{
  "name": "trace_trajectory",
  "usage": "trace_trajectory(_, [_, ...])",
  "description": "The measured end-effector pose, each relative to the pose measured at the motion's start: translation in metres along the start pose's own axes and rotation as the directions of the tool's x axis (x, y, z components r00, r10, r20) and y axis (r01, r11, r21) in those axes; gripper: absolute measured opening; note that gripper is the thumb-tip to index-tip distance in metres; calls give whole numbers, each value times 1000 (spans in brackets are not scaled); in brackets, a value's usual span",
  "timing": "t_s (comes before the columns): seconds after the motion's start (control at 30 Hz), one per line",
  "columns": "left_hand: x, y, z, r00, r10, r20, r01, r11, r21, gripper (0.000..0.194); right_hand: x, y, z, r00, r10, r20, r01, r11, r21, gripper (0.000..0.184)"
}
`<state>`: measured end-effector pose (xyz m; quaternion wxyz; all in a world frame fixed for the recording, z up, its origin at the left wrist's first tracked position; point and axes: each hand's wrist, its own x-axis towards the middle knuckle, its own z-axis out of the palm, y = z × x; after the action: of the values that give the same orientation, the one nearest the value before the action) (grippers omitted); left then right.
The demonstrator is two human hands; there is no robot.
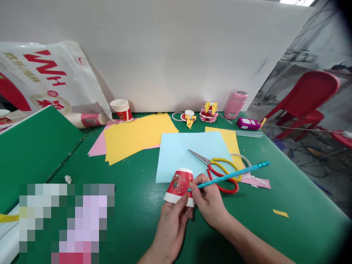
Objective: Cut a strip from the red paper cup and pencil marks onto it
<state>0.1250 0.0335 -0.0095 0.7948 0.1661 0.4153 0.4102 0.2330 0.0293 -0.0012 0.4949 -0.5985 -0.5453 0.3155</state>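
My left hand (pixel 172 223) is closed round a red and white paper cup (pixel 179 185), held tilted above the green table (pixel 137 216) with its base pointing away. My right hand (pixel 209 200) pinches a teal pencil (pixel 233 175) and its tip touches the side of the cup. The pencil's far end points up to the right. Just behind the hands lie red and yellow scissors (pixel 220 168) on a light blue paper sheet (pixel 189 154).
Yellow sheets (pixel 137 137) and pink paper (pixel 99 145) lie at the middle left. Another paper cup (pixel 121 109), paper ornaments (pixel 208 112), a pink bottle (pixel 235 105) and a magenta box (pixel 248 123) line the back. A red chair (pixel 305 102) stands right. A tape ring (pixel 243 161) lies by the scissors.
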Motion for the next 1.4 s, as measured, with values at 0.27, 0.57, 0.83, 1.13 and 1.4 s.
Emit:
trace_trajectory(0.27, [0, 0, 1, 1000, -12, -14, 12, 1000, 5, 17, -3, 4, 1, 996, 61, 63, -68, 991, 113, 16])
trace_trajectory(0.57, [0, -1, -1, 1000, -1, 25, 0, 1000, 13, 19, 0, 6, 1, 999, -8, 36, 7, 999, 35, 15])
trace_trajectory(0.83, [-1, 2, 1, 1000, -1, -12, 1, 1000, -13, 20, -1, 5, 0, 1000, 5, 26, -6, 1000, 28, 16])
trace_trajectory(1.13, [1, 1, 1, 1000, 0, -6, 0, 1000, -7, 18, -2, 7, 0, 997, 64, 45, -68, 994, 85, 16])
trace_trajectory(1.4, [0, 1, 1, 1000, 6, 13, -6, 1000, 0, 16, -2, 8, 2, 999, 25, 33, -27, 997, 67, 15])
